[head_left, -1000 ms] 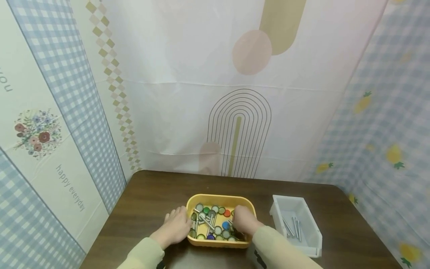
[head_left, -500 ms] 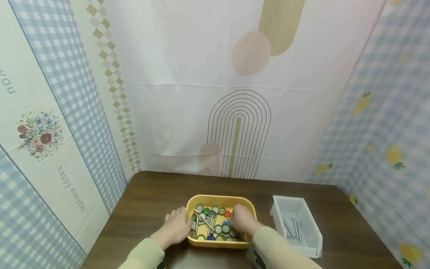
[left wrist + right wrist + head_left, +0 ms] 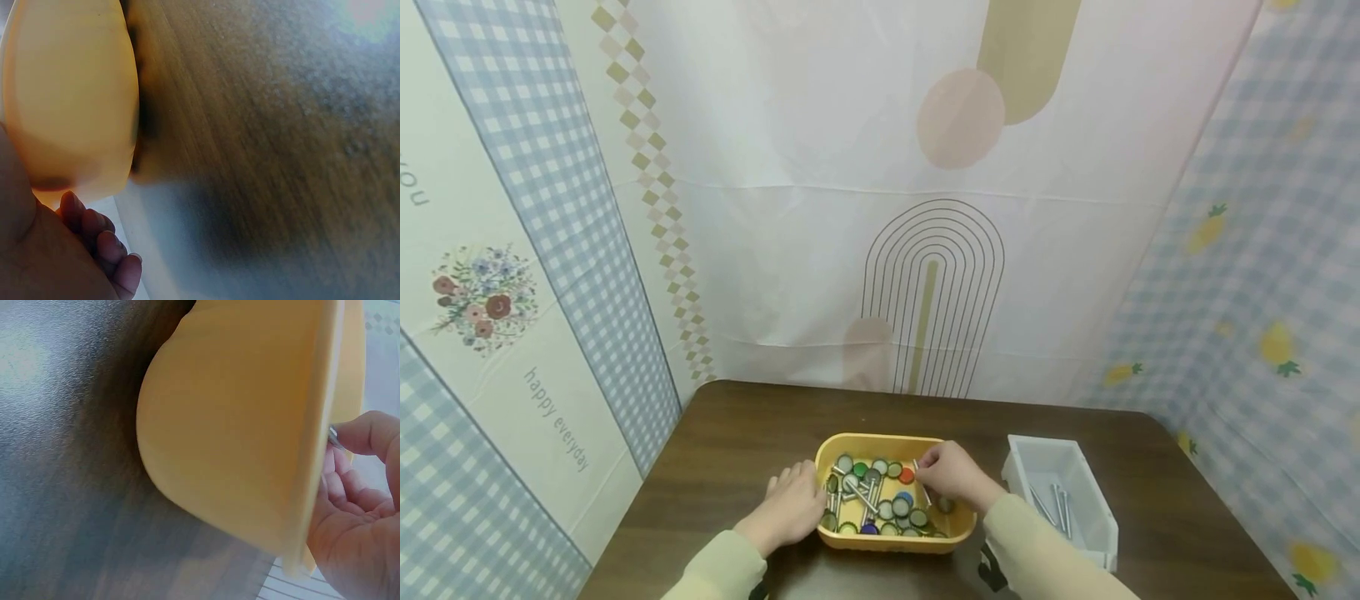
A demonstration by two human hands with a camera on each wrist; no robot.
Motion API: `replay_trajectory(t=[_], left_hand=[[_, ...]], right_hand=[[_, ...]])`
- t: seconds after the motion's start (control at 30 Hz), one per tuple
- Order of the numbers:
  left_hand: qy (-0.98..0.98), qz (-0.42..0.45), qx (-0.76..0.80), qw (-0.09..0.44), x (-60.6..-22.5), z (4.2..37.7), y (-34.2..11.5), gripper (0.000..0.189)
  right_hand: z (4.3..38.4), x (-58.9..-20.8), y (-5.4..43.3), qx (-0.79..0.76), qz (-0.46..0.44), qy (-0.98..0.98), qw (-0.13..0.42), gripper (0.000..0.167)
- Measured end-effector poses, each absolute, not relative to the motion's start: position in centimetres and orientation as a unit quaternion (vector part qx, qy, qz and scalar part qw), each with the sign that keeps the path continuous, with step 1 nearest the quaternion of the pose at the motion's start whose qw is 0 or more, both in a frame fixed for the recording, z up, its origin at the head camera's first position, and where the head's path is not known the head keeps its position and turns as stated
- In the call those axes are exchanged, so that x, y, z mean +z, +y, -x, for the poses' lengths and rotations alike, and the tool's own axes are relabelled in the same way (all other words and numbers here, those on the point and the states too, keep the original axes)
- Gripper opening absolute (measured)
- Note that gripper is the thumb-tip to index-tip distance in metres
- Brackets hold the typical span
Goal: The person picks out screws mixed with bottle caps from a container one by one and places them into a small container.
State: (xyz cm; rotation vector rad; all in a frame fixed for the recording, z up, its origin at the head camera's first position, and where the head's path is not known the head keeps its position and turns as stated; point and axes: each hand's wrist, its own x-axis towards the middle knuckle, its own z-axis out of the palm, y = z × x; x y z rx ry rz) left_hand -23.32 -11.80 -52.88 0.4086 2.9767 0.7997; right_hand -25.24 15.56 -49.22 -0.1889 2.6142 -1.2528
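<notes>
A yellow tub (image 3: 891,543) holds bottle caps, among them a red one (image 3: 906,476) and a blue one (image 3: 904,497), mixed with several silver bolts (image 3: 862,497). My left hand (image 3: 792,504) grips the tub's left rim; in the left wrist view its fingers (image 3: 111,247) are curled by the tub's end. Over the tub's right side, my right hand (image 3: 953,473) pinches a long silver bolt (image 3: 927,497) between thumb and fingers. Only a short metal piece of that bolt (image 3: 335,437) shows in the right wrist view, beyond the tub's rim.
To the right of the tub stands a white open-front bin (image 3: 1101,508) with several silver bolts (image 3: 1063,510) inside. Both containers are on a dark brown wooden table (image 3: 752,425). Patterned cloths (image 3: 775,275) hang behind and at both sides.
My right hand has lifted from among the caps and moved slightly up and right, and a bolt now shows in its fingers. Some caps near it have shifted. My left hand has stayed put.
</notes>
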Motion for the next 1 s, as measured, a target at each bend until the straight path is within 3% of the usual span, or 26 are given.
replay_trajectory(t=[0.37,0.57,1.0], left_hand=[[0.959,-0.123,0.252,0.025,-52.6,23.3,-11.9,0.018],[0.958,-0.127,0.254,0.030,-52.9,23.3,-11.9,0.022],[0.958,-0.126,0.256,0.033,-52.7,23.3,-11.8,0.021]], right_hand=[[25.4,-49.5,16.5,-0.507,0.016,0.851,0.136,0.011],[25.6,-49.3,17.2,-0.540,0.005,0.828,0.149,0.017],[25.7,-48.3,20.2,-0.549,-0.019,0.828,0.109,0.017]])
